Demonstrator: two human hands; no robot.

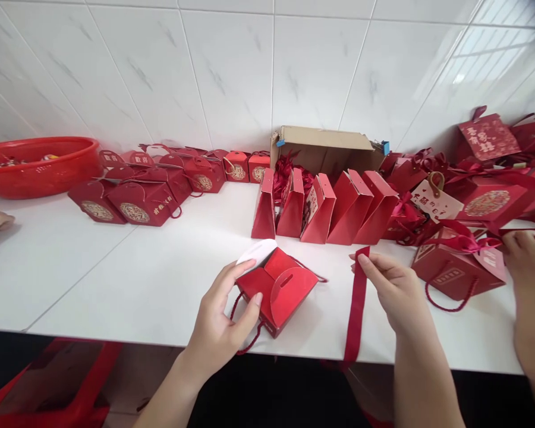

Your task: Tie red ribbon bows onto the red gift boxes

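Observation:
A small red gift box (282,291) sits on the white table in front of me, a curved flap with a slot folded over its top. One white-backed flap (257,252) stands raised at its far left side. My left hand (227,303) holds the box from the left, thumb on the near edge and fingers by the raised flap. Cord handles hang at its sides. To the right, my right hand (390,282) pinches a dark red ribbon (356,315) near its upper end. The ribbon hangs down past the table's front edge.
Several folded red boxes (314,208) stand in a row before a cardboard carton (325,142). Finished-looking boxes (138,199) and a red basin (40,169) are at left. Ribboned boxes (485,202) crowd the right. Other people's hands (528,255) show at both sides.

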